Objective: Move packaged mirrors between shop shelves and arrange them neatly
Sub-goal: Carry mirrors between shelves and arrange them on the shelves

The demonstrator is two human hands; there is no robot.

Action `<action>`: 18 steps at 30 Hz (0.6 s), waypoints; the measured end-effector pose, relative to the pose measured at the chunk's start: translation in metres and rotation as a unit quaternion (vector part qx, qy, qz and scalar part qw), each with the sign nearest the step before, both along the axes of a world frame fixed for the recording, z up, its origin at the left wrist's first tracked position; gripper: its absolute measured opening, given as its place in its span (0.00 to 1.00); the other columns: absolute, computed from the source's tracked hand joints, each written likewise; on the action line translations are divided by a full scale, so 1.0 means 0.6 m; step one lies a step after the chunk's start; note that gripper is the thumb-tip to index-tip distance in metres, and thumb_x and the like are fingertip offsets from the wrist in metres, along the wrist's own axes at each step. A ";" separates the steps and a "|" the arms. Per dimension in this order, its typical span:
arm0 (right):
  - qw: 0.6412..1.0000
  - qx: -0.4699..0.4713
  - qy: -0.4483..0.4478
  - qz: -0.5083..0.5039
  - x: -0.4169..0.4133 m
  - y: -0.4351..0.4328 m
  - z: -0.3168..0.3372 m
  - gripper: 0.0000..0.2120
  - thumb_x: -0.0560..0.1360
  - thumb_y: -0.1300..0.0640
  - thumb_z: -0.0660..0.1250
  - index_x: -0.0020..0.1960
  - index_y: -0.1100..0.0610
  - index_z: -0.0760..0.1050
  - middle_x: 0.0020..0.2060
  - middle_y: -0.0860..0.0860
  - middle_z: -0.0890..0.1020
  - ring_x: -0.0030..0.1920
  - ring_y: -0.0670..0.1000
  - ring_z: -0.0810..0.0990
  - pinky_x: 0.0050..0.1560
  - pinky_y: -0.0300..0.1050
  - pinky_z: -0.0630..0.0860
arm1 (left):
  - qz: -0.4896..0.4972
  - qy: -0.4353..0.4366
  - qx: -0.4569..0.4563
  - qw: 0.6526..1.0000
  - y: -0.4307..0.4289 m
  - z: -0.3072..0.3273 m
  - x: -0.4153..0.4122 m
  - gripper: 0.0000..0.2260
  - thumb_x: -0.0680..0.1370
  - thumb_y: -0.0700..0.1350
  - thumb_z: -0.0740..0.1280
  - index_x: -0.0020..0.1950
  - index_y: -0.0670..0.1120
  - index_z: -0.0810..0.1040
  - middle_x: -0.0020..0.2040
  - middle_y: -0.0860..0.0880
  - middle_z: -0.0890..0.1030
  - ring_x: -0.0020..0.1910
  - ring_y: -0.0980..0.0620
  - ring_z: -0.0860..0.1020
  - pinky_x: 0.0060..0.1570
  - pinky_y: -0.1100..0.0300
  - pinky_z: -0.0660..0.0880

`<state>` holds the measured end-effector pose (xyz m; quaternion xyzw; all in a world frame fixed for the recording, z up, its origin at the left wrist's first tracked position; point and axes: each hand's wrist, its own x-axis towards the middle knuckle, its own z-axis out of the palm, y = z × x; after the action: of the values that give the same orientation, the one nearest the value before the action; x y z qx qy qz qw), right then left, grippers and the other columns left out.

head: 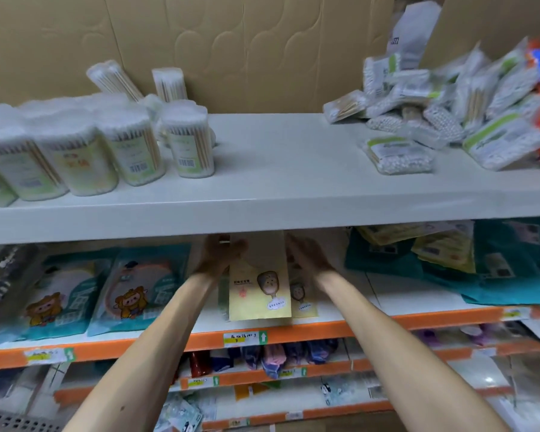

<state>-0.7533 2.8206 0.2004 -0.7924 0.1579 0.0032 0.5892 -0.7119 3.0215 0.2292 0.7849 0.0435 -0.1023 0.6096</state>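
A yellow packaged mirror [259, 291] with a cartoon hand-mirror print stands on the second shelf [418, 304], under the white top shelf [278, 188]. More of the same packs stand behind it, one [303, 299] showing at its right. My left hand [220, 254] grips the front pack's upper left edge, thumb over its face. My right hand [309, 257] lies with straight fingers along the right side of the stack. Both fingertips reach into shadow under the top shelf.
Teal packs with a bear print [106, 288] lean at the left of the same shelf; teal and yellow packs [449, 260] are heaped at the right. Cotton-swab tubs [131, 151] and swab bags [418, 120] sit on the top shelf. Orange-edged shelves [262, 378] lie below.
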 end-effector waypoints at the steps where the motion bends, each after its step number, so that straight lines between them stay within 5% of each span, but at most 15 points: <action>1: 1.000 0.007 -0.006 0.000 -0.005 0.003 0.010 0.21 0.79 0.45 0.64 0.42 0.64 0.78 0.34 0.60 0.77 0.36 0.51 0.74 0.40 0.45 0.69 | -0.011 -0.001 0.011 1.000 -0.009 0.005 -0.006 0.05 0.71 0.42 0.74 0.44 0.41 0.81 0.38 0.45 0.82 0.35 0.47 0.79 0.36 0.52 0.77; 5: 0.998 0.004 0.001 -0.058 -0.022 0.003 0.016 0.06 0.72 0.56 0.69 0.38 0.57 0.77 0.31 0.54 0.74 0.33 0.49 0.71 0.34 0.42 0.64 | -0.033 0.006 0.012 0.999 -0.039 0.005 -0.028 0.05 0.73 0.42 0.74 0.46 0.44 0.82 0.37 0.47 0.82 0.33 0.50 0.78 0.34 0.59 0.74; 9: 0.990 -0.015 0.041 -0.137 -0.031 -0.021 -0.018 0.09 0.72 0.58 0.69 0.34 0.56 0.74 0.30 0.52 0.75 0.31 0.49 0.70 0.32 0.41 0.63 | -0.017 0.005 0.019 1.000 -0.024 -0.016 -0.019 0.06 0.71 0.41 0.74 0.34 0.46 0.82 0.33 0.43 0.82 0.35 0.45 0.79 0.44 0.54 0.77; 12: 0.983 -0.025 0.055 -0.171 -0.028 -0.045 -0.037 0.09 0.72 0.58 0.68 0.34 0.56 0.74 0.31 0.53 0.75 0.31 0.50 0.71 0.32 0.42 0.65 | -0.001 -0.039 0.047 0.998 0.008 -0.021 -0.001 0.09 0.73 0.41 0.73 0.50 0.39 0.83 0.35 0.47 0.82 0.31 0.54 0.79 0.34 0.62 0.77; 14: 0.981 -0.049 0.063 -0.179 -0.022 -0.057 -0.048 0.11 0.74 0.58 0.68 0.34 0.57 0.73 0.30 0.52 0.74 0.30 0.50 0.70 0.30 0.41 0.64 | 0.013 -0.106 0.113 0.988 0.034 -0.023 0.006 0.06 0.75 0.41 0.71 0.50 0.42 0.82 0.39 0.49 0.82 0.34 0.60 0.80 0.29 0.73 0.69; 18: 0.985 -0.066 0.060 -0.148 0.006 -0.057 -0.092 0.08 0.77 0.54 0.69 0.48 0.59 0.81 0.43 0.54 0.83 0.44 0.53 0.80 0.47 0.47 0.79 | -0.010 -0.233 0.264 0.936 0.084 -0.056 0.031 0.07 0.79 0.39 0.65 0.54 0.40 0.79 0.52 0.43 0.82 0.47 0.49 0.78 0.40 0.68 0.69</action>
<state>-0.7498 2.7866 0.1453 -0.7959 0.3082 -0.0467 0.5190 -0.6935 3.0717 0.1956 0.9197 -0.0820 0.0924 0.3726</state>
